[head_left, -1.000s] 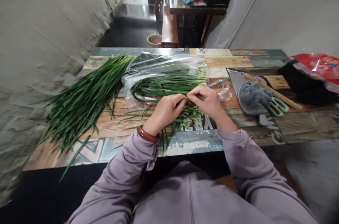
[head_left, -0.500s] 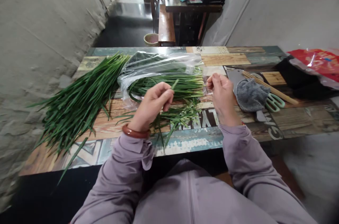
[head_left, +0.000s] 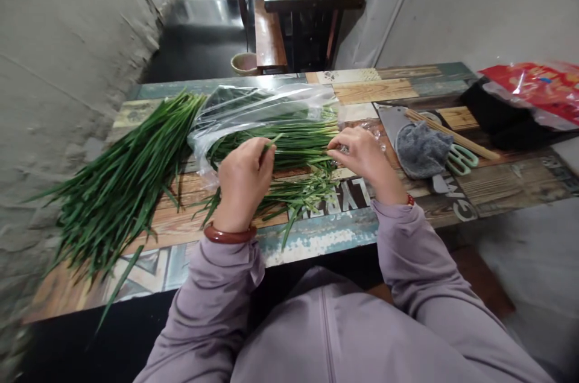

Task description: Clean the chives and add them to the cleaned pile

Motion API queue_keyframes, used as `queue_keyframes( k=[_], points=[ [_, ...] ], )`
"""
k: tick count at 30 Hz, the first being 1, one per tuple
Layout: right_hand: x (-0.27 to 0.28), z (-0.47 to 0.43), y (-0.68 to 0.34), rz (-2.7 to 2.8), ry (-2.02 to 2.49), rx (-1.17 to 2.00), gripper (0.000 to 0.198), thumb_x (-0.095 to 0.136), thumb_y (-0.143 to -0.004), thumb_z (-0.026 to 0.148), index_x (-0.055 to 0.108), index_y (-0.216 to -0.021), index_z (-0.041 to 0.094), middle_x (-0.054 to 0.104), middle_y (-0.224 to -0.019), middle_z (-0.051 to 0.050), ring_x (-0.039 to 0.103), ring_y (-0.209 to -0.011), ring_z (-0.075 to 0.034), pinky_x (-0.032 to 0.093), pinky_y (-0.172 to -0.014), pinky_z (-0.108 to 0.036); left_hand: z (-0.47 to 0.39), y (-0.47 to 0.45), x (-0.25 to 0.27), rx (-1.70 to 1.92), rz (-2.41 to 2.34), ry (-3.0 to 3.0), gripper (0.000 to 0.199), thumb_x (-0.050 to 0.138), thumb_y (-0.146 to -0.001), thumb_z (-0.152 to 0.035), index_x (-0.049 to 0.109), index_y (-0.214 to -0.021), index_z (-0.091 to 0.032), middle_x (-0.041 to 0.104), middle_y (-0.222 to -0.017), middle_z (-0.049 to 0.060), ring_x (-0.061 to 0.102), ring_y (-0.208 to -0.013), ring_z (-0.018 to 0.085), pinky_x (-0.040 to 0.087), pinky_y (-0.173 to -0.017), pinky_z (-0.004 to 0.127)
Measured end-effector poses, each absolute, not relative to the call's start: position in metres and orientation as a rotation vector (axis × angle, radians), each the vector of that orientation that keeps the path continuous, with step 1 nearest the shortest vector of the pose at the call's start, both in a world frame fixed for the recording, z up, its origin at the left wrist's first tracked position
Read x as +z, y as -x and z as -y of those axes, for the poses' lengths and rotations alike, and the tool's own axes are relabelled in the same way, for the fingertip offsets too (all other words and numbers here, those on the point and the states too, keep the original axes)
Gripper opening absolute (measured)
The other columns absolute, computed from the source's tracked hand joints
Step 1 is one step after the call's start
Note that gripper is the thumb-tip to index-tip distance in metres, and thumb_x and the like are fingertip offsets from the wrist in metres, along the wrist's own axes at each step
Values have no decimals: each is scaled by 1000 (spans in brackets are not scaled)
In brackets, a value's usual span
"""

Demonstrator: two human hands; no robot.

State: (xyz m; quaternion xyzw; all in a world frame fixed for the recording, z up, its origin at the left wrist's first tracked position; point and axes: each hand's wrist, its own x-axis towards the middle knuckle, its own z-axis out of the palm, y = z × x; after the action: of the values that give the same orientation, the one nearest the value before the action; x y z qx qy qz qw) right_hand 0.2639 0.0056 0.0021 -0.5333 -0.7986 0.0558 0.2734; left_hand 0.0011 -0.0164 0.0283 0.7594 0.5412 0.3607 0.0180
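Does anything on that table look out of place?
Yes: one long, flat green leaf pokes past the near edge of the patchwork-patterned table, looking stray, since the big bundle of green leaves lies mostly on top.

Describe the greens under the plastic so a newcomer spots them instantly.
Find the patchwork table in the foreground. Near its middle, beside the right hand, lies a bunch of long green stalks, pale ends toward that hand. Unlike the loose heap further left, it lies partly under clear plastic.

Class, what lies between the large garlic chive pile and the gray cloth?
Head view: a clear plastic bag with garlic chives, a smaller heap, the left hand and the right hand.
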Motion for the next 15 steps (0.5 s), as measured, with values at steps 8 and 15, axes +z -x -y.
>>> queue_keyframes(
  k=[8,15],
  points=[
    [4,-3,-265,2089,1349,202,6,68,-84,22,70,-79,23,68,-90,-7,59,-90,-24,43,-83,-39,14,-14,15,1155,-1592,-2452,21,50,-96,-30,68,-96,-19,64,-88,7,56,-83,20,41,-75,32],
    [18,4,-256,1745,1174,634,6,69,-82,28,72,-84,22,71,-85,-2,62,-79,-18,48,-69,-31,13,-13,19,1328,-1523,-2363,16,54,-94,-28,67,-100,-21,69,-104,7,58,-98,21,41,-90,36]
  ],
)
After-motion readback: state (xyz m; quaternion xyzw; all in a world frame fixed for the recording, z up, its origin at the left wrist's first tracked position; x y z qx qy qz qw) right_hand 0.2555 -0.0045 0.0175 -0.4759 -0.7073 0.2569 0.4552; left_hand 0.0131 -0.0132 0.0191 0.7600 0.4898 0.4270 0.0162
